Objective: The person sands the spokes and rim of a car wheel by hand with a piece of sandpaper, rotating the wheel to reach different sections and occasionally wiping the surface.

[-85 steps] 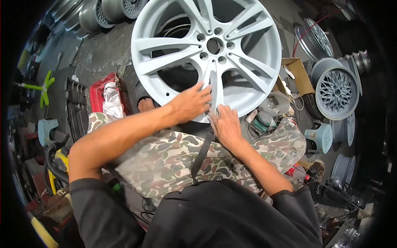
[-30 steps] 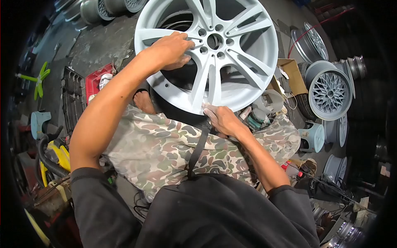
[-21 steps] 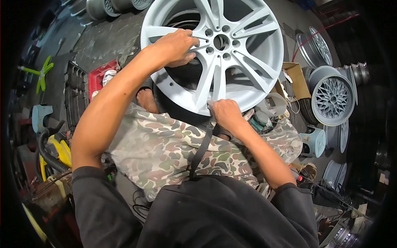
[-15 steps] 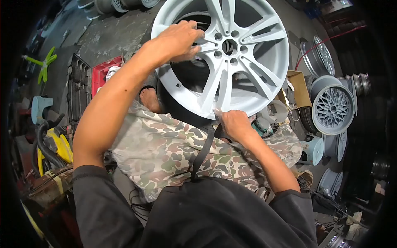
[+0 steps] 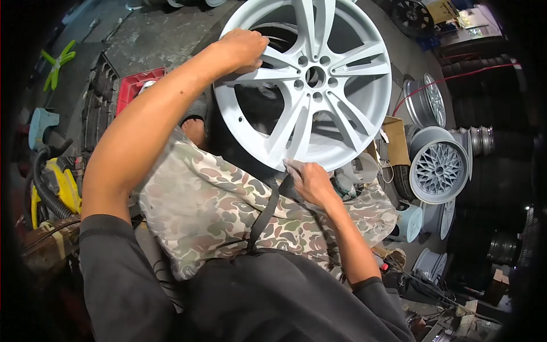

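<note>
A pale grey-white alloy wheel [image 5: 288, 128] with paired spokes stands tilted in front of my lap, its face toward me. My left hand [image 5: 244, 50] is curled over the outer end of a left spoke, close to the rim. Its fingertips are partly hidden, so whatever lies beneath them does not show. At the wheel's lower edge, my right hand [image 5: 309, 181] pinches the rim with thumb and fingers, which look dusty and whitish. Camouflage-patterned cloth [image 5: 216, 211] covers my legs just below the wheel, with a dark strap [image 5: 265, 219] across it.
Several other wheels lie at the right, including a mesh-spoked wheel [image 5: 439, 171]. A cardboard box [image 5: 395, 139] and a light-blue stool [image 5: 409, 222] are nearby. On the left are a red crate [image 5: 132, 88], a black hose [image 5: 51, 199] and a green star-shaped stand [image 5: 57, 64].
My left hand has moved outward along the spoke, from near the hub toward the rim. My right hand stays at the lower rim. The whole view has shifted slightly.
</note>
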### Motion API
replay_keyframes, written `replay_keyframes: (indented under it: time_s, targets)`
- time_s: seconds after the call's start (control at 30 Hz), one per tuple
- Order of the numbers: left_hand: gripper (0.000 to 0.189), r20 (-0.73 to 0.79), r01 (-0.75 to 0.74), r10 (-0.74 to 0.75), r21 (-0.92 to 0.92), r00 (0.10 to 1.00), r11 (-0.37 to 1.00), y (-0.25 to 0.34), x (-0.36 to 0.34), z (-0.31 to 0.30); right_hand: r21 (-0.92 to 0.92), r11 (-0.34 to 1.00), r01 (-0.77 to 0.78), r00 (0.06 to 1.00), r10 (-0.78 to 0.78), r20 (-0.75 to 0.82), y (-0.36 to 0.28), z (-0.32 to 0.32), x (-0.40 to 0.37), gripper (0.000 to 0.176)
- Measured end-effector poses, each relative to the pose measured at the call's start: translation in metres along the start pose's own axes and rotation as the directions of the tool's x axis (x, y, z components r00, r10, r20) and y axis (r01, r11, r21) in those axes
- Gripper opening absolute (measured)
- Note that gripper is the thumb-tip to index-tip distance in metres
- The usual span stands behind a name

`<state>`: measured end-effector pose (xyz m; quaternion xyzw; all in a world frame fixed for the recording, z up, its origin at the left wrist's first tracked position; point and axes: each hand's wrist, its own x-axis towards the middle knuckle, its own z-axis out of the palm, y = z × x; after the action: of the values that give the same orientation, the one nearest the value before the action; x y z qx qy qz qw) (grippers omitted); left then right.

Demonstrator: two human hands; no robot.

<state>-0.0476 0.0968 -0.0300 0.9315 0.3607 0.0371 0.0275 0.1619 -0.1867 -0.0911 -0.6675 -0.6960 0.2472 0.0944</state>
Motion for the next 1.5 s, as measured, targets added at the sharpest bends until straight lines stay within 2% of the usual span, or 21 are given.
replay_keyframes:
  time_s: [0.1, 0.23, 0.3, 0.37, 0.47, 0.57, 0.63, 0.73, 0.77, 0.8, 0.9, 0.97, 1.03, 1.1, 1.17, 1.27, 1.3, 1.33, 1.37, 1.43, 1.5]
  targets:
    - [0.038, 0.074, 0.032, -0.032, 0.0, 0.997, 0.999, 0.0, 0.006, 0.001, 0.126, 0.985, -0.118, 0.982, 0.097, 0.163, 0.0, 0.005, 0.026, 0.027]
    - [0.041, 0.066, 0.065, -0.064, -0.007, 0.996, 0.998, -0.003, 0.008, 0.004, 0.097, 0.995, -0.016, 0.985, -0.001, 0.174, 0.004, -0.005, 0.016, 0.031]
    - [0.04, 0.065, 0.052, -0.051, -0.005, 0.997, 0.999, -0.001, 0.005, 0.003, 0.406, 0.896, -0.179, 0.953, 0.056, 0.297, -0.002, -0.024, -0.004, 0.031]
    - [0.039, 0.073, 0.054, -0.053, -0.008, 0.996, 0.999, 0.0, 0.003, 0.0, 0.435, 0.895, -0.102, 0.98, 0.016, 0.198, 0.013, -0.01, -0.01, 0.034]
    - [0.038, 0.104, 0.073, -0.072, -0.012, 0.992, 0.997, 0.006, -0.004, -0.011, 0.484, 0.806, -0.342, 0.939, 0.269, 0.215, 0.005, 0.014, -0.01, 0.038]
    - [0.037, 0.116, 0.151, -0.149, -0.009, 0.982, 0.989, 0.011, -0.012, -0.031, 0.511, 0.829, -0.227, 0.956, 0.29, -0.044, -0.013, 0.051, -0.003, 0.035]
    - [0.037, 0.127, 0.185, -0.183, -0.003, 0.975, 0.983, 0.017, -0.017, -0.041, 0.628, 0.722, -0.29, 0.936, 0.351, 0.029, -0.013, 0.046, 0.017, 0.035]
    - [0.037, 0.102, 0.197, -0.194, -0.019, 0.976, 0.98, 0.014, -0.028, -0.048, 0.822, 0.48, -0.308, 0.894, 0.441, 0.078, 0.003, 0.019, 0.06, 0.032]
    - [0.037, -0.029, 0.182, -0.185, -0.083, 0.982, 0.98, 0.011, -0.033, -0.044, 0.865, 0.405, -0.297, 0.894, 0.437, 0.102, 0.008, -0.001, 0.074, 0.03]
    - [0.037, -0.162, 0.155, -0.177, -0.142, 0.971, 0.978, 0.007, -0.037, -0.043, 0.877, 0.409, -0.253, 0.914, 0.398, 0.078, 0.023, -0.014, 0.091, 0.029]
    - [0.035, -0.178, 0.271, -0.309, -0.207, 0.934, 0.94, 0.003, -0.046, -0.052, 0.897, 0.425, -0.124, 0.939, 0.343, -0.033, 0.036, -0.071, 0.098, 0.031]
    - [0.036, -0.25, 0.268, -0.325, -0.236, 0.912, 0.934, 0.0, -0.054, -0.051, 0.774, 0.631, -0.047, 0.918, 0.333, -0.216, 0.072, -0.09, 0.097, 0.035]
    - [0.038, -0.135, 0.435, -0.476, -0.253, 0.869, 0.864, -0.005, -0.061, -0.053, 0.545, 0.835, -0.077, 0.878, 0.316, -0.361, 0.087, -0.107, 0.081, 0.041]
    - [0.043, -0.099, 0.465, -0.5, -0.247, 0.861, 0.85, -0.019, -0.07, -0.037, 0.409, 0.904, -0.129, 0.883, 0.292, -0.367, 0.105, -0.105, 0.069, 0.039]
    - [0.05, -0.03, 0.461, -0.477, -0.209, 0.878, 0.862, -0.023, -0.082, -0.02, 0.145, 0.987, -0.063, 0.893, 0.121, -0.433, 0.107, -0.088, 0.057, 0.032]
    - [0.062, -0.03, 0.445, -0.458, -0.183, 0.889, 0.877, -0.017, -0.09, -0.013, -0.217, 0.908, 0.358, 0.896, -0.4, -0.193, 0.082, -0.051, 0.049, 0.03]
    - [0.065, -0.024, 0.418, -0.431, -0.197, 0.902, 0.887, -0.014, -0.087, -0.013, -0.266, 0.841, 0.471, 0.863, -0.502, -0.056, 0.069, -0.043, 0.049, 0.03]
    - [0.065, 0.019, 0.43, -0.436, -0.206, 0.9, 0.879, -0.012, -0.083, -0.02, -0.435, 0.706, 0.559, 0.753, -0.651, -0.09, 0.062, -0.029, 0.052, 0.028]
    - [0.065, 0.019, 0.435, -0.442, -0.21, 0.897, 0.875, -0.011, -0.08, -0.026, -0.436, 0.702, 0.564, 0.751, -0.655, -0.084, 0.061, -0.03, 0.057, 0.028]
    - [0.065, -0.031, 0.438, -0.451, -0.186, 0.892, 0.879, -0.01, -0.076, -0.033, -0.587, 0.691, 0.421, 0.903, -0.382, 0.198, 0.058, -0.038, 0.075, 0.029]
    - [0.066, -0.046, 0.453, -0.467, -0.179, 0.883, 0.874, -0.016, -0.072, -0.035, -0.644, 0.673, 0.365, 0.906, -0.416, 0.078, 0.054, -0.041, 0.092, 0.026]
